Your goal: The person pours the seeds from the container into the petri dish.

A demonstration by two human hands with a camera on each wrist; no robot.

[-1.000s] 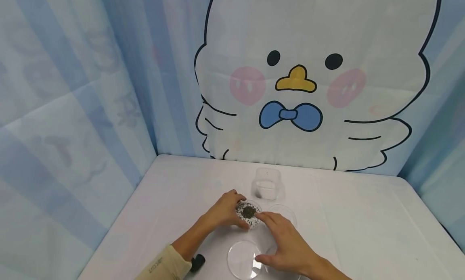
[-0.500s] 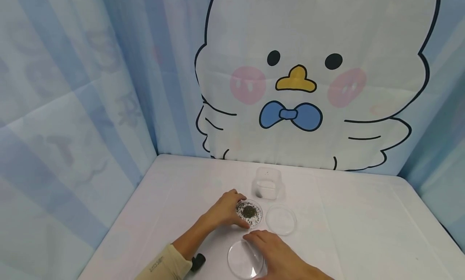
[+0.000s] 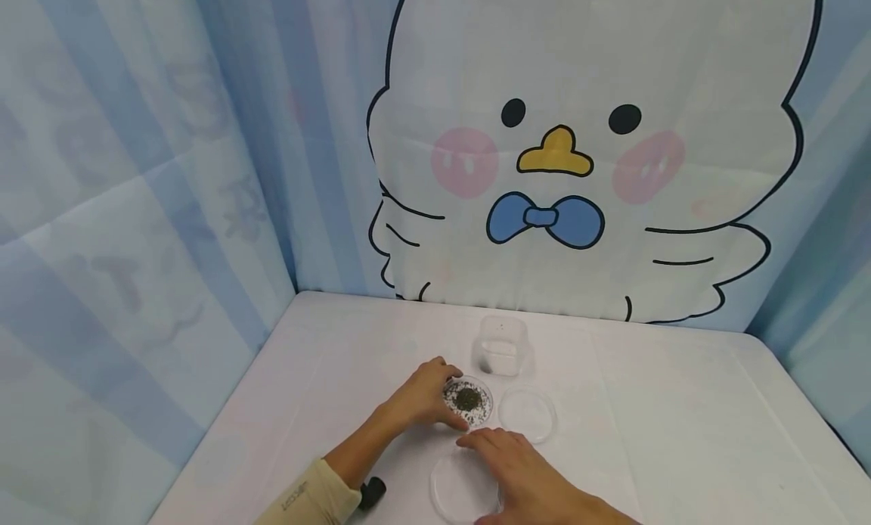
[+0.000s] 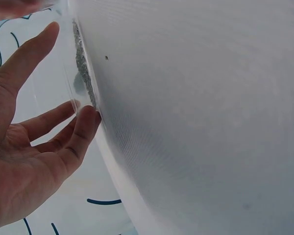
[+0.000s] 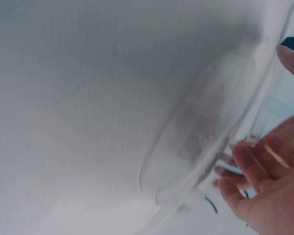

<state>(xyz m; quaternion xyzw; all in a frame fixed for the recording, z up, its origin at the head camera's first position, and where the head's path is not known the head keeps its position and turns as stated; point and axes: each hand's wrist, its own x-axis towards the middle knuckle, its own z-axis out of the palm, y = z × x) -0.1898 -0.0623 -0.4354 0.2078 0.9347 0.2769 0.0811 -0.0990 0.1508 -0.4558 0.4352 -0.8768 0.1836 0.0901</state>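
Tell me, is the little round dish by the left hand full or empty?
Not empty: the dish holds dark specks and a clump.

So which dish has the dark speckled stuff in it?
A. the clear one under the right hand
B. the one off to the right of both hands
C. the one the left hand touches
C: the left hand holds the rim of the small dish with dark grains; the other two dishes look clear.

head view looks down from afar at the table (image 3: pixel 653 404); both wrist views skim it close up.
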